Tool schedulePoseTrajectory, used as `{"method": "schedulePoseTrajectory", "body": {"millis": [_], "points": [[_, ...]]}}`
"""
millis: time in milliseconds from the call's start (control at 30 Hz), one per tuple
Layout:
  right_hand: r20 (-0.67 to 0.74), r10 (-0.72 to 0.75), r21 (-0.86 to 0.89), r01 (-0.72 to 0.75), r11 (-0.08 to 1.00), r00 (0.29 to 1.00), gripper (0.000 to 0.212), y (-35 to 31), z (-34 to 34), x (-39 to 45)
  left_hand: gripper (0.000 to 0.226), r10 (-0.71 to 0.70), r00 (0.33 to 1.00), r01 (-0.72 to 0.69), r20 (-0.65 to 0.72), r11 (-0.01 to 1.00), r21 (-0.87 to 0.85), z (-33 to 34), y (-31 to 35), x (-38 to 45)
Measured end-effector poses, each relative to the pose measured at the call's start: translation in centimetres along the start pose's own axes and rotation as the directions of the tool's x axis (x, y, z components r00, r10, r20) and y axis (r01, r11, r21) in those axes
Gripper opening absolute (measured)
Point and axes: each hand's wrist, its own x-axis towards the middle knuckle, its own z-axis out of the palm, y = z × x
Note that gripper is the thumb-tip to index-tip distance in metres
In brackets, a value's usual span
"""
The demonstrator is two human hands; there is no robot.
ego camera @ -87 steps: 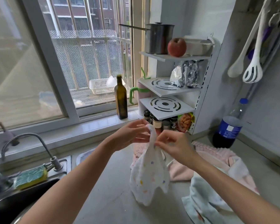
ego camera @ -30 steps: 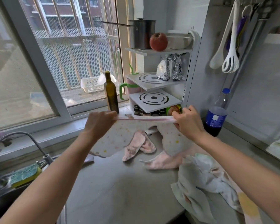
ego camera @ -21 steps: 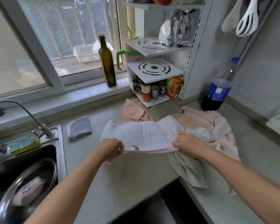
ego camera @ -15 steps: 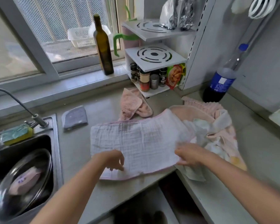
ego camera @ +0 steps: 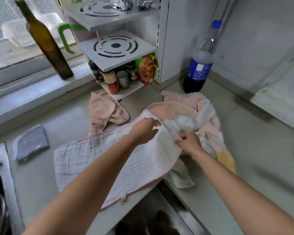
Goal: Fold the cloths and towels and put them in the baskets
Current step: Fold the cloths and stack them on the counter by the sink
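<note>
Nearest you, the white muslin cloth (ego camera: pixel 112 165) lies spread on the counter (ego camera: pixel 255 150), its pink-edged near corner hanging over the inner corner of the worktop, so it is flat enough to fold but not fully supported. Your right hand (ego camera: pixel 188 143) pinches its right edge between thumb and curled fingers, probably to lift that end for the first fold. Your left hand (ego camera: pixel 145 131) reaches across to the far right corner with fingers loosely spread; whether they have closed on the fabric you cannot tell.

That end rides up on the heap of unfolded towels (ego camera: pixel 202 119), which waits just beside it. Beyond, a pink towel (ego camera: pixel 103 112) lies crumpled near the spice rack (ego camera: pixel 119 53), and a grey cloth (ego camera: pixel 31 143) sits folded by the sink (ego camera: pixel 5 180). No basket shows on the counter.
</note>
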Motion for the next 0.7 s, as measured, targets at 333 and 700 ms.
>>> {"method": "schedulePoseTrajectory", "body": {"millis": [333,700], "points": [[0.084,-0.155,0.572,0.080,0.816,0.984,0.015,4.8,-6.9,-2.4,0.029,0.272,0.763,-0.400,0.587,0.911,0.099,0.3,8.8,7.7],[-0.251,0.085,0.619,0.092,0.780,0.964,0.014,5.2,-10.1,-1.6,0.025,0.172,0.947,-0.310,0.271,0.714,0.628,-1.7,9.9,14.6]]}}
